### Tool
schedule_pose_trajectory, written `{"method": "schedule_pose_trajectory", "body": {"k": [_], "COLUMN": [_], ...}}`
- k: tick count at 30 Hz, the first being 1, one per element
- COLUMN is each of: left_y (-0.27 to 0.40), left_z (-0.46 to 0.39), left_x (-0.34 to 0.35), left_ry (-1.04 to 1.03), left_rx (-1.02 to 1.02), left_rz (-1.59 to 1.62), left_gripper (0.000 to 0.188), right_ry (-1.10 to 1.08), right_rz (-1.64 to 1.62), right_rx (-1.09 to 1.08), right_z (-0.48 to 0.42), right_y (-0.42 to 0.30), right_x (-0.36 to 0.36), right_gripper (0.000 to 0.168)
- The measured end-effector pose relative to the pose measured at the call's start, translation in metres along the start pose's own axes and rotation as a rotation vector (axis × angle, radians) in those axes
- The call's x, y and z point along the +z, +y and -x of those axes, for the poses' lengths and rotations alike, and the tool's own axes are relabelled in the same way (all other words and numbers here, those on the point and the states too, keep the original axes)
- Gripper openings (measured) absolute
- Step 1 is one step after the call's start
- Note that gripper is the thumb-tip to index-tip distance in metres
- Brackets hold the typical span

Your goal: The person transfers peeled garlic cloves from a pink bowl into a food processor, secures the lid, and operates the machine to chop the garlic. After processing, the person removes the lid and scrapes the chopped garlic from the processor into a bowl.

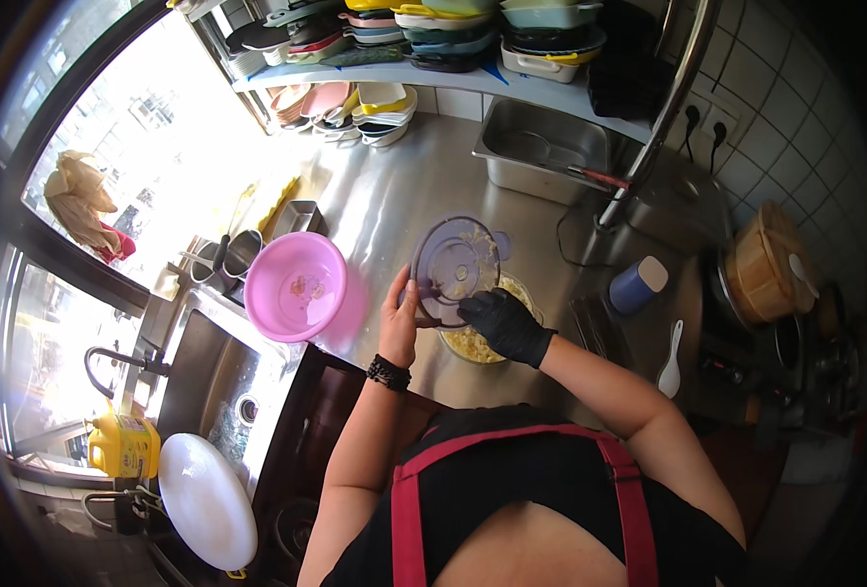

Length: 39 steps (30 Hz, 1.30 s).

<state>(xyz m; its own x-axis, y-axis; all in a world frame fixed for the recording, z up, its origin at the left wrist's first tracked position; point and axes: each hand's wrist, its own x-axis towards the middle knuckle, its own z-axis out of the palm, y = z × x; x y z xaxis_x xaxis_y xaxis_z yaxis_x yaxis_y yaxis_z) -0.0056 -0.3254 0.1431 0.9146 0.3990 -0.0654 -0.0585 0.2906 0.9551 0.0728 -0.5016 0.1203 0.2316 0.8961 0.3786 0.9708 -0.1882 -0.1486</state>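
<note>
My bare left hand (400, 317) grips a translucent round plastic lid (444, 268) by its left edge and holds it tilted. Crumbly pale yellow bits cling to the lid's face. A black glove covers my right hand (508, 324), whose fingers are at the lid's lower right part; whether they pinch anything is hidden. Below the lid and partly behind my right hand stands a round bowl (470, 345) of crumbly yellow food on the steel counter. To the left is a pink plastic basin (298, 286).
A steel sink (206, 367) with a faucet (121, 357) lies at the left, a white oval board (207, 500) beside it. A steel pan (543, 158) stands at the back under a shelf (448, 77) of stacked dishes. At the right are a blue container (633, 288), a white spoon (670, 367) and a wooden bucket (767, 268).
</note>
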Motion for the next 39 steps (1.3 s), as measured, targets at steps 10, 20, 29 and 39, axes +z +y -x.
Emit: {"method": "schedule_pose_trajectory", "body": {"k": [10,20,29,39], "left_y": [0.007,0.000,0.004,0.005], "left_z": [0.006,0.000,0.000,-0.002], "left_x": [0.008,-0.003,-0.006,-0.009], "left_ry": [-0.090,-0.061,-0.058,-0.062], "left_rx": [0.018,-0.017,-0.049,-0.020], "left_rz": [-0.095,0.023,0.063,0.025], "left_gripper": [0.038,0.039,0.041,0.039], "right_ry": [0.287,0.142,0.027,0.027], "right_rz": [-0.215,-0.204,-0.152,-0.054], "right_rx": [0.189,0.076,0.078,0.021], "right_z": [-0.037,0.003,0.017,0.013], "right_y": [0.004,0.004,0.010,0.016], "right_x": [-0.013,-0.008,-0.001,-0.011], "right_gripper": [0.042,0.038,0.045,0.046]}}
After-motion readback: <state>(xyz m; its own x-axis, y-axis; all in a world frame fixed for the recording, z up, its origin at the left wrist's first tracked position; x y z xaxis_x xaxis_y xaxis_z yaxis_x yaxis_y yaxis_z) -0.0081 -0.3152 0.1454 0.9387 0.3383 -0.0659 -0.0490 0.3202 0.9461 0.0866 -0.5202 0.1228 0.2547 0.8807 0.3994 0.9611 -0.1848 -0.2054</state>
